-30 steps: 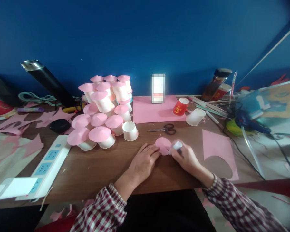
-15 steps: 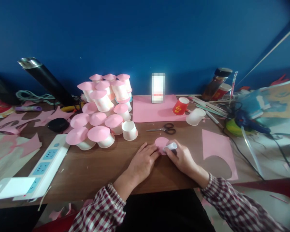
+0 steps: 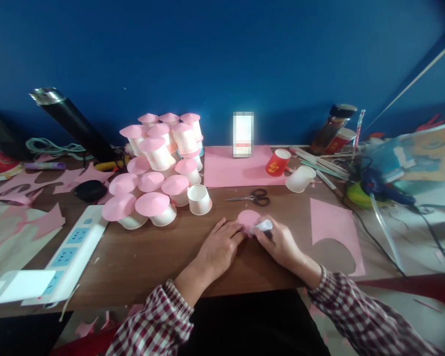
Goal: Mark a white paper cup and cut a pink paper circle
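Note:
A small pink paper circle point(image 3: 247, 218) lies flat on the wooden desk point(image 3: 144, 257) in front of me. My left hand point(image 3: 219, 246) rests palm down with its fingertips on the circle's left edge. In my right hand point(image 3: 278, 242) is a small white glue stick point(image 3: 263, 226), its tip lying against the circle's right side. Beside the circle, to the left, stands an upside-down white paper cup point(image 3: 199, 199).
A pile of pink-capped white cups point(image 3: 159, 163) rises at the left. Scissors point(image 3: 252, 198), a pink sheet point(image 3: 237, 168), a red cup point(image 3: 277, 163) and a tipped white cup point(image 3: 300, 179) lie behind. A cut pink sheet point(image 3: 335, 232) is right, a power strip point(image 3: 68, 252) left.
The glue stick has tilted from upright to lying sideways and shifted left along the circle's edge with my right hand. My left hand has stayed on the circle.

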